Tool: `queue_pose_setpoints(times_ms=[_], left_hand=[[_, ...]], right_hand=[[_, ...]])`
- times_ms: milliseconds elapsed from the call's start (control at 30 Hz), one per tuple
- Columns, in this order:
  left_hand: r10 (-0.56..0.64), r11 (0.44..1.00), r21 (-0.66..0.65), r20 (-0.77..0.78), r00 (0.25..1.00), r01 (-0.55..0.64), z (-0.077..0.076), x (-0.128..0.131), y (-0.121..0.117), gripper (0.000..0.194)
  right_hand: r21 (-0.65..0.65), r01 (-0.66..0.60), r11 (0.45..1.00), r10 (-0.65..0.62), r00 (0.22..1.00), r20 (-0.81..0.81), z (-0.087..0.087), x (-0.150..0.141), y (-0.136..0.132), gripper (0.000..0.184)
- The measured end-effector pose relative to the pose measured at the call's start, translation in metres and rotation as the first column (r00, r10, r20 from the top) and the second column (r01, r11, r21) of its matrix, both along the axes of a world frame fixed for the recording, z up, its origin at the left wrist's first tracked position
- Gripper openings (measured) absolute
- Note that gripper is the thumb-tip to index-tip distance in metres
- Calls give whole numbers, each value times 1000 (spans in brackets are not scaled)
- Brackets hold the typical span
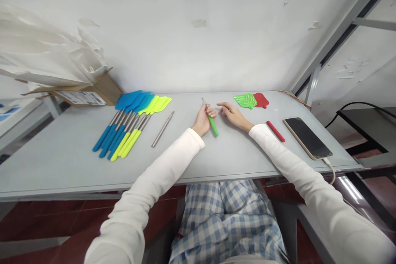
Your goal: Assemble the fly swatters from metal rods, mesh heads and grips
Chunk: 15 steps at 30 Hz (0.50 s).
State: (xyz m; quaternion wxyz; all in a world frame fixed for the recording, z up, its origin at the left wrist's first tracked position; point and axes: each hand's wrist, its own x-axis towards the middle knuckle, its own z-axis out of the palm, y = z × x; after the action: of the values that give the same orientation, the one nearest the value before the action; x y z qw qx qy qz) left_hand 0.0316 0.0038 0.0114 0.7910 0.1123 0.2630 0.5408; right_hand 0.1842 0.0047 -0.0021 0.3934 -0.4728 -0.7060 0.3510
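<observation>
My left hand [203, 120] holds a green plastic handle [213, 125] with a thin metal rod [204, 102] sticking out of its far end. My right hand [234, 116] lies open on the grey table [71, 161] with nothing in it, its fingertips close to my left hand. Beyond it lie a green mesh fly swatter head [246, 100] and a red swatter head [260, 100]. A loose red handle [275, 131] sits to the right of my right wrist. Left of my hands lies a bare metal rod [162, 129].
A row of several blue and yellow fly swatters [123, 134] lies at the table's left. A smartphone [307, 137] with a cable lies at the right. A cardboard box [86, 95] and white plastic sheeting [46, 45] stand at the back left, against a white wall.
</observation>
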Motion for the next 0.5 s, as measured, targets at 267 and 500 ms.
queue_pose_setpoints(times_ms=[267,500], left_hand=[[211,977,11,28,977,-212,0,-17,18,38],[194,979,-71,33,980,-192,16,-23,23,41]], right_hand=[[100,-89,991,40,909,416,8,-37,-38,34],[-145,-103,984,122,984,129,10,-58,-52,33]])
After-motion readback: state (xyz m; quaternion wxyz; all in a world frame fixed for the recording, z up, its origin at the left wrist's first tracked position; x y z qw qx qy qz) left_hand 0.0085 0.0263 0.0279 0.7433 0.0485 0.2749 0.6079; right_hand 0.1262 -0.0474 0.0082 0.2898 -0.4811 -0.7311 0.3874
